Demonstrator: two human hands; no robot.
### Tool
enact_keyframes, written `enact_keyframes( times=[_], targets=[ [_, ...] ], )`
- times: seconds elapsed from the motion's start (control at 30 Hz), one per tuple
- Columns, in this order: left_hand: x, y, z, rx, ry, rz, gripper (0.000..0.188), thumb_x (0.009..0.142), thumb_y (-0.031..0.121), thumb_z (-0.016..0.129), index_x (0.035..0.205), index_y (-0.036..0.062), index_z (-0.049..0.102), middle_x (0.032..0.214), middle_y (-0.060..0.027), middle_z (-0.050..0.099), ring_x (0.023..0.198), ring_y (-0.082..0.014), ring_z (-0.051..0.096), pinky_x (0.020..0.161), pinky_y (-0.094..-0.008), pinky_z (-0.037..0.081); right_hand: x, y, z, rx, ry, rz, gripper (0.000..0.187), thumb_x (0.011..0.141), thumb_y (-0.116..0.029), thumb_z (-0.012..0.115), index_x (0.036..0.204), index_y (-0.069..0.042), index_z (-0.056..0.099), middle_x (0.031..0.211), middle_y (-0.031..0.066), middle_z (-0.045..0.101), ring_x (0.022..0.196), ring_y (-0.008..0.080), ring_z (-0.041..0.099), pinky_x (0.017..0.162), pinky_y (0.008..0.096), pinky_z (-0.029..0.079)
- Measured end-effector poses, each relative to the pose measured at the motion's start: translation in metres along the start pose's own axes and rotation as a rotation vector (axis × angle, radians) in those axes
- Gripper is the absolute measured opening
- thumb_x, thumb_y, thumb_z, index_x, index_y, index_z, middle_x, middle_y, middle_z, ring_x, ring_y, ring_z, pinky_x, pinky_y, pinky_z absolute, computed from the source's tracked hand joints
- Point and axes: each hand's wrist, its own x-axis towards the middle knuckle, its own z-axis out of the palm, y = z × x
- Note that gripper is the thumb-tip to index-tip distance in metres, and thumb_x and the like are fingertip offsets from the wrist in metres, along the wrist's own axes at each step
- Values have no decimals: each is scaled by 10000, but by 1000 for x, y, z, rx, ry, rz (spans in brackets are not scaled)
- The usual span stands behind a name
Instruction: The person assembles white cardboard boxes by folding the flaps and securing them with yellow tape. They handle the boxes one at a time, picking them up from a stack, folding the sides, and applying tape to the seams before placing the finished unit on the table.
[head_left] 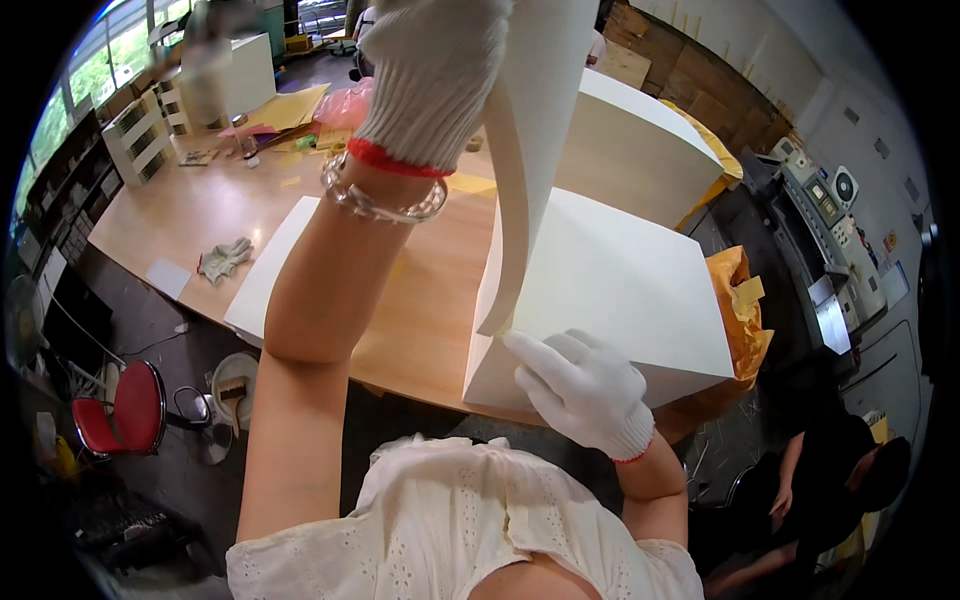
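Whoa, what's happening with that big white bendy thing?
A person in white gloves is handling a long, curved white sheet. Their left hand is raised beside its upper part, but I can't tell how it grips because the picture cuts it off. Their right hand is by the sheet's lower end, at the near corner of a big white block on the wooden table. A loose glove lies to the left.
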Motion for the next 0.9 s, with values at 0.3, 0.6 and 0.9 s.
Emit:
enact_keyframes(
  times=[0.3,0.6,0.9],
  targets=[
    [-15,26,56,341,-190,-91,126,792,55,566,905,4,590,795,-72,610,667,-107,551,579,-233,468,-7,-2,3,-64,-97,86,294,822,-103,638,1113,-62,631,802,123,666,662,248,655,591,342,523],
    [-35,-30,137,960,-587,-369,235,866,233,616,1008,48,643,957,-102,681,824,-201,662,743,-311,540,-36,41,-16,984,425,669,389,873,6,497,1261,24,472,1238,149,560,1082,219,588,862,350,533],
    [-99,-70,186,1072,-925,-376,410,871,269,625,1191,36,517,939,-121,694,873,-284,700,698,-403,543,-53,71,4,1906,481,543,555,776,13,482,1327,40,427,1325,173,512,1217,350,523,1021,532,446]
  ],
)
